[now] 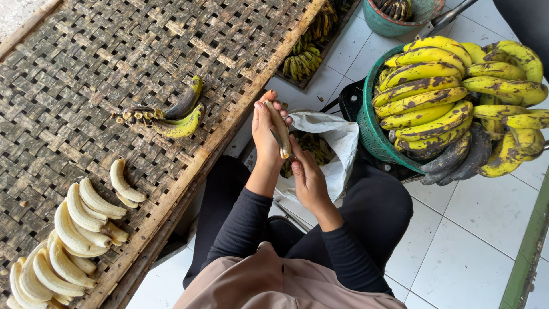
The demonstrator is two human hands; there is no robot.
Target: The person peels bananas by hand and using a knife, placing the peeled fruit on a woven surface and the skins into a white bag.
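Observation:
My left hand (pixel 265 133) holds a single banana (pixel 279 127) upright in front of me, fingers wrapped around it. Just below, my right hand (pixel 306 176) touches the banana's lower end; something thin and dark seems to lie against the fruit, too small to tell what. Both hands hover over a white plastic bag (pixel 337 143) with dark peels inside. Peeled pale bananas (pixel 74 229) lie in rows on the woven bamboo tray (pixel 86 63) to my left.
A small bunch of dark-spotted bananas (pixel 174 111) rests on the tray. A green basket (pixel 372 129) heaped with yellow, black-spotted bananas (pixel 452 91) stands at right on the white tiled floor (pixel 469 240). More bananas (pixel 306 48) lie farther back, beside a teal bucket (pixel 394 20).

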